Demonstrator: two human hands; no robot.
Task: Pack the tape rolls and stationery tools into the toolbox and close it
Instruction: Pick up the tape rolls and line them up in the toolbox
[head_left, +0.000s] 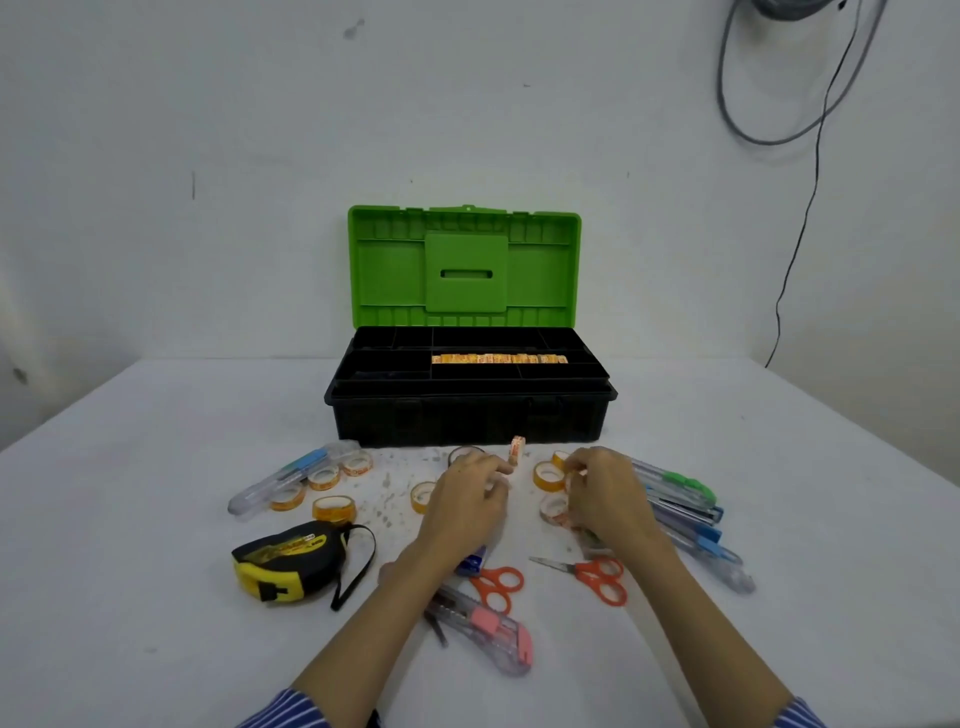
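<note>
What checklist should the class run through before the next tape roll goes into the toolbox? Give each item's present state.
1. Toolbox lid open and upright: ok.
2. Free space in the black tray: ok, one compartment holds a row of tape rolls, the others look dark and empty.
3. Left hand has a roll gripped: cannot tell, its fingers curl over the table and hide what is under them.
4. Right hand has a roll gripped: cannot tell, its fingers curl among the rolls.
5. Path from the hands to the box: ok, only one small roll standing on edge lies between.
6. All rolls packed: not ok, several remain on the table.
</note>
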